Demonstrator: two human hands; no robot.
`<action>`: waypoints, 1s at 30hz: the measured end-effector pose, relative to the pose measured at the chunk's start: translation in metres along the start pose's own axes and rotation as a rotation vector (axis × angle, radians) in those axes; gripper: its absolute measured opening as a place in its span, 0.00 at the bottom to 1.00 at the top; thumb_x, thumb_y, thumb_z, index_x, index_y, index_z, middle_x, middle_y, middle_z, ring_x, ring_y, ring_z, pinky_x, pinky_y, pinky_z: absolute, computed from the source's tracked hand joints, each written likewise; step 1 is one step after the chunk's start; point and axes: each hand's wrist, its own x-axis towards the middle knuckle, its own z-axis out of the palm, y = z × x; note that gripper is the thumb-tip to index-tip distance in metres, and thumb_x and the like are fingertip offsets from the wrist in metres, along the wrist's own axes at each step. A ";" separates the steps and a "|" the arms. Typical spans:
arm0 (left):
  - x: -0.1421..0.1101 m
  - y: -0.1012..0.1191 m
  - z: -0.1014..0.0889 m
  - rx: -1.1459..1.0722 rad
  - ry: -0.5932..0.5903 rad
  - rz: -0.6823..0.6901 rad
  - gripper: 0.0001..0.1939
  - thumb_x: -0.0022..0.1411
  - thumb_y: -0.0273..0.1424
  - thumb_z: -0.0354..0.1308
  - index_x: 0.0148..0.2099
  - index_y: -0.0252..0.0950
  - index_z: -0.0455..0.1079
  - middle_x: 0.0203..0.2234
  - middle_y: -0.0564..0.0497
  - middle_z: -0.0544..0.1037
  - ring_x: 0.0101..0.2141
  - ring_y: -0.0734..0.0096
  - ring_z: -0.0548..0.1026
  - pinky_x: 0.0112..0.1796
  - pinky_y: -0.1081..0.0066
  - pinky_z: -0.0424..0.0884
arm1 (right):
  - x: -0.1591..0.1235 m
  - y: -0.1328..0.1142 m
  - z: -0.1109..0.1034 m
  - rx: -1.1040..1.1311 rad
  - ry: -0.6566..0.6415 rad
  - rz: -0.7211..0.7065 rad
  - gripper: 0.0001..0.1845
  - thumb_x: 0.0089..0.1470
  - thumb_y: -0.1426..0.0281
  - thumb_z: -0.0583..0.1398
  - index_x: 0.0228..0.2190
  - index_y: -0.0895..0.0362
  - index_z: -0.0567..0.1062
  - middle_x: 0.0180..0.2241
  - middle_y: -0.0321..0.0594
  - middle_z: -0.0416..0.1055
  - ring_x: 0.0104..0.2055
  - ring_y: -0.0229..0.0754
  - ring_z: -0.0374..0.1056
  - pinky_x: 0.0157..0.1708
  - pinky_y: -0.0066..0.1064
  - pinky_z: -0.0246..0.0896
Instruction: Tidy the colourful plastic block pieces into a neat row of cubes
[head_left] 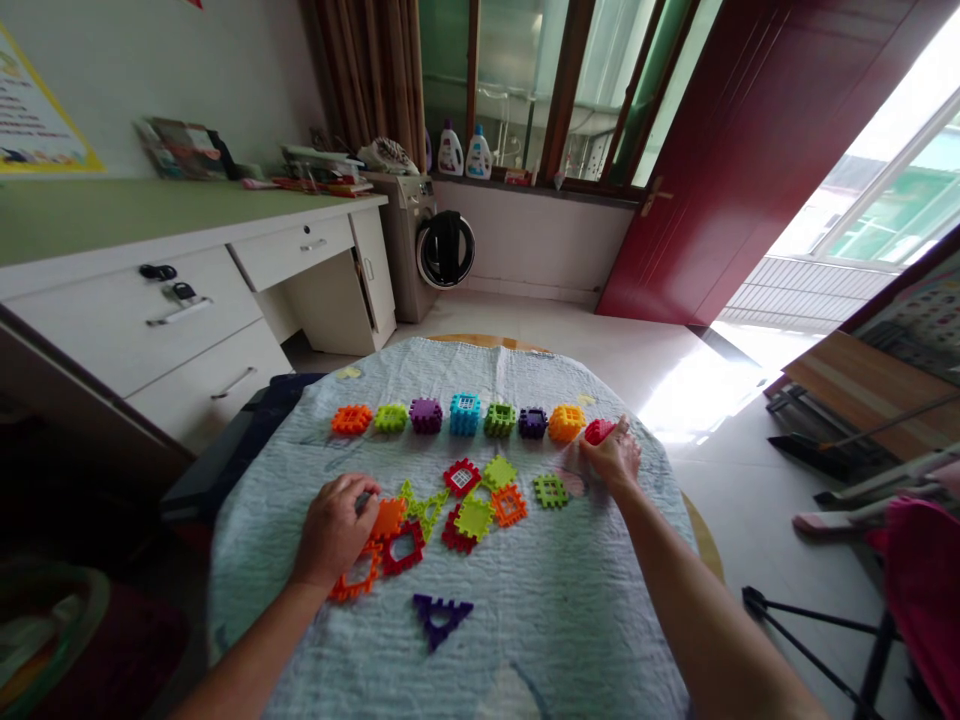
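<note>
red block (pixel 598 431) stands at the right end of a row on the pale blue cloth (pixel 570 620), the right hand (pixel 615 457) closed around it. leftward from it run a yellow block (pixel 566 423), a dark purple block (pixel 533 423), a green block (pixel 499 420), a blue block (pixel 465 414), a purple block (pixel 426 416), a lime block (pixel 391 418) and an orange block (pixel 352 420). nearer, red, orange and lime flat pieces (pixel 475 518) lie in a loose cluster, with a green grid piece (pixel 551 491) to their right and a purple triangle (pixel 431 609) on the near side. the left hand (pixel 334 530) is at the cluster's left edge, fingers curled; a dark bit (pixel 363 501) shows by the thumb, but i cannot tell whether it is held. the cloth covers a round table (pixel 491 341). beyond, at far left, are a white desk (pixel 187 310) and a washing machine (pixel 409 230); a red door (pixel 697 150) stands at far right.
</note>
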 end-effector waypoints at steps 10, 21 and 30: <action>0.000 0.001 0.000 -0.006 0.002 -0.017 0.08 0.60 0.31 0.50 0.34 0.38 0.70 0.35 0.47 0.76 0.40 0.61 0.73 0.47 0.61 0.67 | 0.005 0.004 0.014 0.042 0.044 -0.010 0.48 0.46 0.57 0.61 0.62 0.66 0.53 0.49 0.59 0.68 0.51 0.59 0.66 0.47 0.41 0.58; 0.000 0.003 0.000 -0.011 0.014 -0.026 0.07 0.59 0.31 0.51 0.33 0.39 0.70 0.35 0.48 0.77 0.40 0.60 0.73 0.46 0.62 0.67 | 0.010 0.009 0.016 0.089 0.028 -0.100 0.49 0.45 0.56 0.61 0.63 0.63 0.53 0.50 0.54 0.68 0.51 0.55 0.66 0.48 0.39 0.59; 0.000 0.007 -0.002 -0.017 0.008 -0.043 0.07 0.58 0.30 0.51 0.33 0.39 0.70 0.35 0.48 0.76 0.40 0.61 0.73 0.46 0.61 0.68 | -0.001 0.005 0.005 0.145 0.060 -0.040 0.53 0.42 0.53 0.62 0.63 0.62 0.52 0.57 0.58 0.60 0.57 0.61 0.60 0.53 0.45 0.56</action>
